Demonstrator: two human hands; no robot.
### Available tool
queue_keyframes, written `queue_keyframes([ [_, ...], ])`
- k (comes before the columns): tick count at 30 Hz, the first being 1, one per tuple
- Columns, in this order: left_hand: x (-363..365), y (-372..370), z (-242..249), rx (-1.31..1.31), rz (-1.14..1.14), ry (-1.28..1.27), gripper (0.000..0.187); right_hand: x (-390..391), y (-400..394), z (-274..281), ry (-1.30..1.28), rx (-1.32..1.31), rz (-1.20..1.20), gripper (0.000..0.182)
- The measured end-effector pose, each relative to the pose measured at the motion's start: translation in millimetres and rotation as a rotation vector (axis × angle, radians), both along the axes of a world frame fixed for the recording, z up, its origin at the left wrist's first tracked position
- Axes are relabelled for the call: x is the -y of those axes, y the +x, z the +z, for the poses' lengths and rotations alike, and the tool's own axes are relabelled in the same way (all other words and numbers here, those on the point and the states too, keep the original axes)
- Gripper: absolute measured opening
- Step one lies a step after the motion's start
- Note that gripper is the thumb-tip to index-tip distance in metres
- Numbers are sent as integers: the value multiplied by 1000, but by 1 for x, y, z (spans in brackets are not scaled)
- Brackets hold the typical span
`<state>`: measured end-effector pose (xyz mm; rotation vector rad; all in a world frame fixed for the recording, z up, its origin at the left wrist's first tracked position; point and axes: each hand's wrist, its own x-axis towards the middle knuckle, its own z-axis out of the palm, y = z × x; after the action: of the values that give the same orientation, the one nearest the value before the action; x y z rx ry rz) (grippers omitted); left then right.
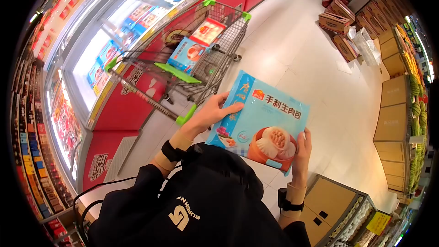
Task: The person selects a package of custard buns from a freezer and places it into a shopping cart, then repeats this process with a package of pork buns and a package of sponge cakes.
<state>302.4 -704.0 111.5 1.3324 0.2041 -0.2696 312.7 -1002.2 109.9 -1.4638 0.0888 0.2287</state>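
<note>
A light-blue package of frozen buns (279,121), printed with a picture of buns in a steamer, is held up in front of my chest. My left hand (215,111) grips its left edge, thumb on the front face. On the opposite side my right hand (302,148) clasps the lower right edge. The fingers behind the package are hidden. Just beyond my left hand stands a wire shopping cart (228,59) with green corner pieces. In it lie a blue package (186,55) and a red package (208,32).
A glass-topped freezer (89,48) with a red base runs along the left, holding several packages. Cardboard boxes (336,22) sit on the floor at the far right. Produce shelves (392,123) line the right side, and a brown display stand (327,206) is near my right elbow.
</note>
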Motion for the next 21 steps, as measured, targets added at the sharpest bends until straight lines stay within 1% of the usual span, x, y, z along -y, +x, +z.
queue_keyframes([
  [5,12,58,-7,-76,-76,28,50,17,47,-15,-37,-87,1,41],
  [8,10,96,-20,-41,-74,49,52,13,98,-24,-83,-111,34,39],
  [11,-1,141,-24,-20,32,50,46,-3,165,-27,-90,-116,103,36],
  [14,-26,191,-35,-65,129,45,45,-35,231,-32,-115,-83,171,36],
  [15,-34,211,-34,-74,165,49,44,-49,253,-33,-171,-29,181,37],
  [16,-42,229,-34,-45,225,81,41,-61,276,-33,-176,-22,211,37],
  [19,-71,270,-26,-78,282,172,38,-92,330,-21,-181,-54,314,40],
  [21,-87,285,-25,-73,334,136,37,-112,356,-19,-174,-74,372,41],
])
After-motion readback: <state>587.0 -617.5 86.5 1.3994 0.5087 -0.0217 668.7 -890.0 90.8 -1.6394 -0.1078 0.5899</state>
